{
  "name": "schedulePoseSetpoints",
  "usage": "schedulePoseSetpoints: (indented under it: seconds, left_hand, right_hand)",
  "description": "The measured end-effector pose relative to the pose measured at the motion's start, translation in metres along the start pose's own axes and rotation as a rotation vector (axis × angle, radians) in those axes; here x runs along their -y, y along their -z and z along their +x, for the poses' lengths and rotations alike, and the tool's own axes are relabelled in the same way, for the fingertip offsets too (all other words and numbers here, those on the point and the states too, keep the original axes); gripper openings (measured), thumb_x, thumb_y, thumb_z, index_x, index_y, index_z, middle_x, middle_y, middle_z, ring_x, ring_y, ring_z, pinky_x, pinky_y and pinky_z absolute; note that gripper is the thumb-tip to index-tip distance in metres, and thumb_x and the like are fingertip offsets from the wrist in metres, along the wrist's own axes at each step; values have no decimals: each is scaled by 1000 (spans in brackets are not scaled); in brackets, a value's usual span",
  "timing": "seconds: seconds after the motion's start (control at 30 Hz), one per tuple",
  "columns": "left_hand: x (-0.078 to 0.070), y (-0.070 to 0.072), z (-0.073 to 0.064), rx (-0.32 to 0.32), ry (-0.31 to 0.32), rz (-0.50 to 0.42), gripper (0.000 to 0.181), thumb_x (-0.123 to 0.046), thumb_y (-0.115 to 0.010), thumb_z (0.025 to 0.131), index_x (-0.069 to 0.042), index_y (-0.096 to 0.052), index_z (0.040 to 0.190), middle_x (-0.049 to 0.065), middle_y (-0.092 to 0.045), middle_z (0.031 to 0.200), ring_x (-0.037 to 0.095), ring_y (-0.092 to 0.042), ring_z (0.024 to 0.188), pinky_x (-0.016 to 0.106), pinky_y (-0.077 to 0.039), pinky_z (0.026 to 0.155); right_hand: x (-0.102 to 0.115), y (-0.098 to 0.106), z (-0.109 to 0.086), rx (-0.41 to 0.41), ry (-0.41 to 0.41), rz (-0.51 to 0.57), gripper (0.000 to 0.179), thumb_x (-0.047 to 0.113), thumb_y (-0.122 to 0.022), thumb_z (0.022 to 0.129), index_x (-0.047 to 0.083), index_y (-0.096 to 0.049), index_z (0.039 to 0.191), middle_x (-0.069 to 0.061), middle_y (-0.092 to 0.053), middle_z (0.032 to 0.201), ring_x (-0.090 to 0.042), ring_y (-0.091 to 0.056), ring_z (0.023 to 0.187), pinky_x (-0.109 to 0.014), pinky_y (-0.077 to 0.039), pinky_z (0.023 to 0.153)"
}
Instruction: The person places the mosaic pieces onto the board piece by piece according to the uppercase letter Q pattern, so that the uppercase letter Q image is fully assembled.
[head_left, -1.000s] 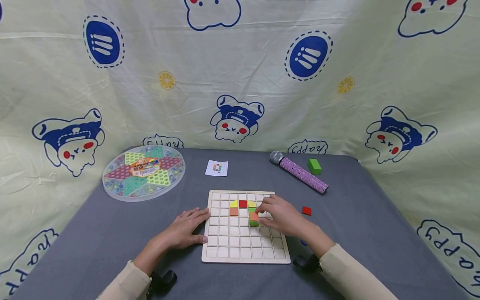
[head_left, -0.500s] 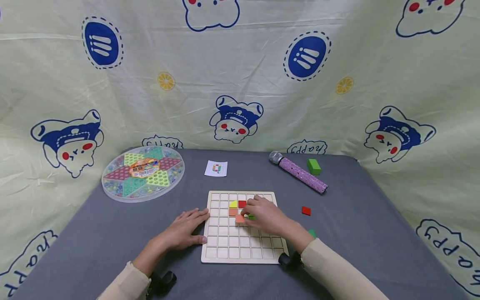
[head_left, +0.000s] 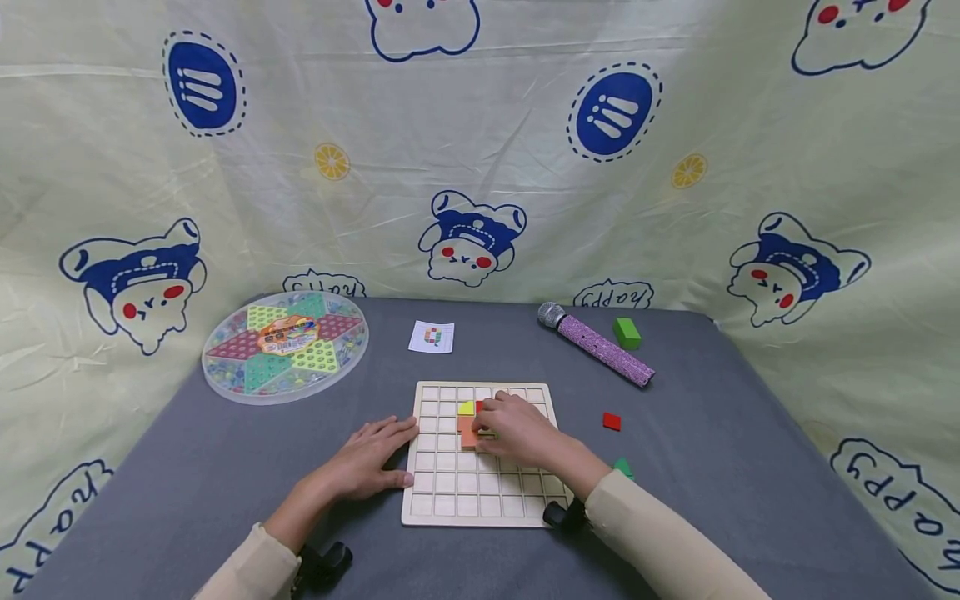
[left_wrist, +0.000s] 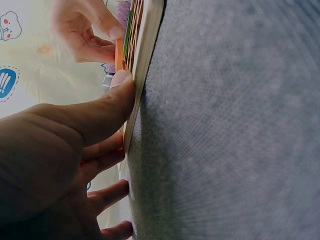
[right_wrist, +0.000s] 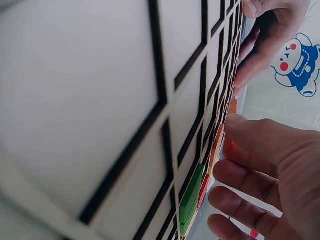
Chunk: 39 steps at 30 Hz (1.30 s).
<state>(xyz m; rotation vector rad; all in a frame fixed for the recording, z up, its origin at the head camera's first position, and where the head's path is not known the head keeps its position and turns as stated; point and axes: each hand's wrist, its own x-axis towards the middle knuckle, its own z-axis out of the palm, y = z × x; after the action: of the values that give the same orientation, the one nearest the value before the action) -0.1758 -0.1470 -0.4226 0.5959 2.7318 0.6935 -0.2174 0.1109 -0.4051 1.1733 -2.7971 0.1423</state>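
A pale wooden grid board (head_left: 450,504) lies on the grey tabletop. My left hand (head_left: 369,461) rests at its left edge, fingers spread and thumb touching the rim. Over the board, my right hand (head_left: 519,432) pinches a flat orange tile (head_left: 468,442) between thumb and finger; the same tile (left_wrist: 119,52) shows edge-on in the left wrist view. It is close by another orange tile (head_left: 465,423) on the grid. A yellow piece (head_left: 466,408) sits behind that, beside a red tile (head_left: 479,406) partly hidden by my right fingers. Green pieces (right_wrist: 191,197) show in the right wrist view.
A round, clear-cased Chinese checkers set (head_left: 270,379) lies back left, near a small pattern card (head_left: 442,343). Back right are a purple glittery microphone (head_left: 603,350) and a green block (head_left: 627,333). A red tile (head_left: 612,422) and green triangle (head_left: 623,468) lie right of the board.
My right hand has moved left across the board with the orange tile, from over the green pieces to near the other orange tile. My left hand has stayed at the board's edge.
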Motion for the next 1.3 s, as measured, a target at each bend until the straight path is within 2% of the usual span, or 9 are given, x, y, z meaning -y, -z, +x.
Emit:
schedulePoseSetpoints:
  seconds: [0.3,0.63,0.87,1.13,1.3]
  left_hand:
    - [1,1,-1,-5,-21,0,71,-39,-66,85,-12,-38,145,6,-33,154,35,-22,144,63,-15,112]
    - [0,0,0,0,7,2,72,-40,-67,85,-14,-38,145,4,-33,154,33,-21,145,62,-14,113]
    - [0,0,0,-3,3,6,72,-40,-67,85,-14,-38,145,4,-33,154,33,-22,145,62,-15,113]
    - [1,0,0,-5,-14,4,71,-40,-66,85,-13,-38,145,5,-33,154,34,-21,145,62,-14,113]
    - [1,1,-1,-7,-27,-2,72,-41,-65,86,-12,-38,145,6,-33,154,35,-21,144,63,-14,112]
  right_hand:
    - [0,-5,4,-10,35,-25,14,26,-73,79,18,-73,91,5,-66,88,-13,-52,79,-27,-43,71]
    - [1,-5,5,1,24,-27,12,25,-72,80,19,-73,90,5,-65,89,-14,-53,80,-28,-44,70]
    - [3,-5,7,29,-3,-22,16,31,-73,80,19,-72,91,4,-64,93,-14,-53,82,-29,-44,71]
    - [1,-3,4,-7,17,-15,12,27,-73,80,20,-72,90,6,-64,89,-13,-53,82,-28,-44,71]
    - [-7,7,-7,-33,-56,22,20,29,-73,81,17,-73,97,4,-65,91,-14,-54,85,-30,-45,72]
